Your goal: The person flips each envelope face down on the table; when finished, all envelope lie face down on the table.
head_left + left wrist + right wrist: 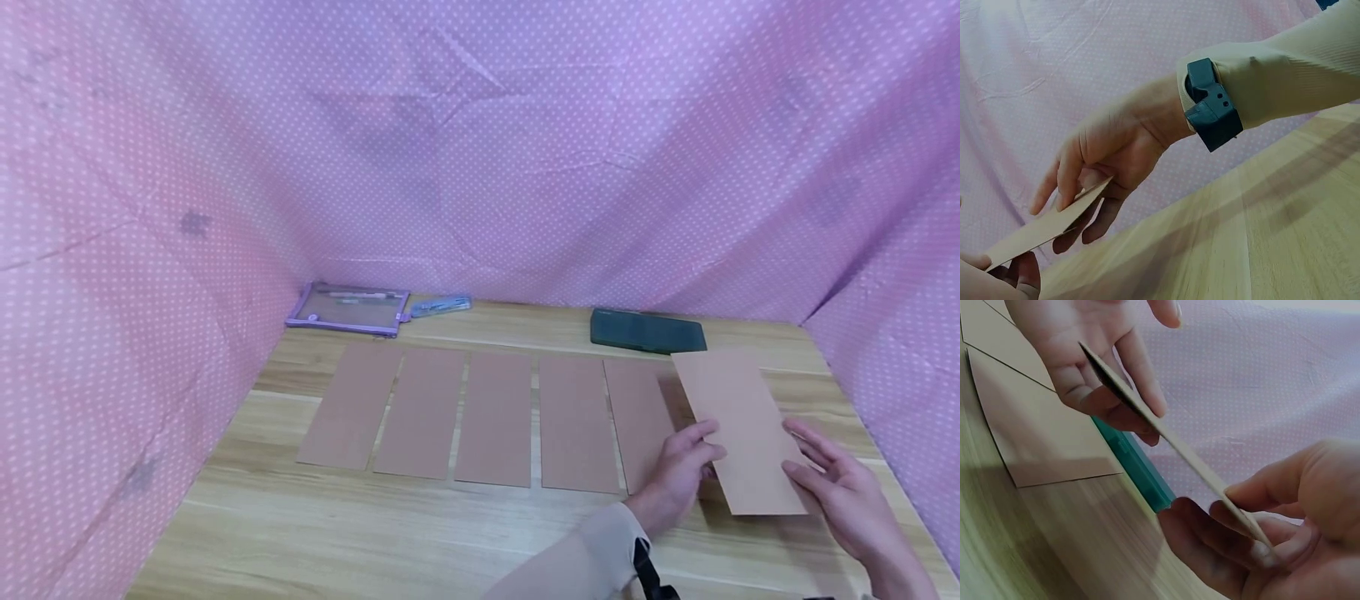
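Note:
A plain brown card (742,442) is raised above the right part of the table, tilted, with a shadow beneath it. My left hand (678,475) pinches its left edge between thumb and fingers. On the opposite edge my right hand (851,492) grips it the same way, fingers underneath, as the right wrist view also shows with the card (1191,459) edge-on. To the left, several similar brown cards (492,421) lie flat in a row with narrow gaps. The rightmost flat card (636,417) is partly covered by my left hand.
A dark green case (647,331) lies at the back, behind the cards. Further left at the back are a purple-edged mesh zip pouch (348,310) with pens inside and a small light-blue item (441,306). Pink dotted cloth (480,167) hangs around the wooden table (360,533).

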Action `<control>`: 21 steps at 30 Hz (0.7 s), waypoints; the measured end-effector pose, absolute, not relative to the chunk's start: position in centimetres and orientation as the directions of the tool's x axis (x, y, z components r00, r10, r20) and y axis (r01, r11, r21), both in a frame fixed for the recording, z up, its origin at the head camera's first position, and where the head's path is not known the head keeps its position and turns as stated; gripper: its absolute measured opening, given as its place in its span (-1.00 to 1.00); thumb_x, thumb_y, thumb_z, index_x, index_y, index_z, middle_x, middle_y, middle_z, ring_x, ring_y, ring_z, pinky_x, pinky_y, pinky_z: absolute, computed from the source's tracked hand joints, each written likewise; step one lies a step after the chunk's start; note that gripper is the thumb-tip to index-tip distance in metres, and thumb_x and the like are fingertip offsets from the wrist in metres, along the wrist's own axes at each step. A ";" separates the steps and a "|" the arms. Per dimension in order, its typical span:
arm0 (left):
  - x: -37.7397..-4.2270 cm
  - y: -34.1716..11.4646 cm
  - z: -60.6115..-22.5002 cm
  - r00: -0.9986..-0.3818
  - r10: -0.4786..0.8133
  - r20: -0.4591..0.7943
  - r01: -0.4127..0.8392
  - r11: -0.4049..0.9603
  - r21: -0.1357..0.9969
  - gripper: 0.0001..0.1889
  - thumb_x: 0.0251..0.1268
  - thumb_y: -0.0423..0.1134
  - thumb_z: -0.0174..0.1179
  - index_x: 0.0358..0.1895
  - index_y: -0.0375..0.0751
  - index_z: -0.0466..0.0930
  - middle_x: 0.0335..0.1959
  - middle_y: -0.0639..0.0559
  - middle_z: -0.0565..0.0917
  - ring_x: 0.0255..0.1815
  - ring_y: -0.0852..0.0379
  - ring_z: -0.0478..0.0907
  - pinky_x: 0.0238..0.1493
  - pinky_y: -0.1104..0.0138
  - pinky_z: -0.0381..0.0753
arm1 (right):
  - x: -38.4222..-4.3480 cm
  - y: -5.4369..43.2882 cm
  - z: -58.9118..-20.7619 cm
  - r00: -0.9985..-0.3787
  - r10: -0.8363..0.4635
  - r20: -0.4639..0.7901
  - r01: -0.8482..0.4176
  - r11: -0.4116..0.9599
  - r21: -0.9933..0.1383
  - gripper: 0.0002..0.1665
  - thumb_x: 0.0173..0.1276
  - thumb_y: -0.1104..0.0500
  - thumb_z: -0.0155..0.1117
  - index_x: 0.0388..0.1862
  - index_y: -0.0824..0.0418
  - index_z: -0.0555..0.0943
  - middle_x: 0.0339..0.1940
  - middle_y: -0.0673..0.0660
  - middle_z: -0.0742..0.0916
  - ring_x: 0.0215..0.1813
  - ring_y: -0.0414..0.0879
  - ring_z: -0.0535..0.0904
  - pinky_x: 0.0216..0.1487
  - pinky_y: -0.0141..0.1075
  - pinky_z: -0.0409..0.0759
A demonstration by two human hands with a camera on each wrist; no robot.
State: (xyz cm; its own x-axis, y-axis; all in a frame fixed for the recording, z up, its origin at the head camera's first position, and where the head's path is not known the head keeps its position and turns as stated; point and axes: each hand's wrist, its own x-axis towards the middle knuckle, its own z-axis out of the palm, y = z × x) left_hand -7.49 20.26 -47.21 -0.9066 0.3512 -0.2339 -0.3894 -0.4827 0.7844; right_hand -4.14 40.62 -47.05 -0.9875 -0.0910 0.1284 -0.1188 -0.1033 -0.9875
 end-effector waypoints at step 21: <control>-7.2 19.9 -47.4 -0.905 0.371 -0.209 -0.379 -0.475 0.794 -0.45 0.17 -0.57 0.05 0.29 -0.23 0.46 0.35 0.01 0.45 0.16 0.10 0.46 0.28 0.17 0.54 | -5.4 42.3 -47.4 -0.993 0.097 -0.065 0.095 0.358 -0.929 -0.34 0.40 0.42 0.19 0.18 -0.36 0.59 -0.18 -0.58 0.64 -0.20 -0.64 0.58 -0.28 -0.67 0.56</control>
State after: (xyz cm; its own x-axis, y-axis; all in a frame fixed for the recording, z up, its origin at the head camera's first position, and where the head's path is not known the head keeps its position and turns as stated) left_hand -7.21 19.93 -47.40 -0.9047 0.3712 -0.2093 -0.3786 -0.4748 0.7945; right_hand -5.39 42.32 -47.38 -0.9932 0.0969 -0.0646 0.0954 0.3584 -0.9287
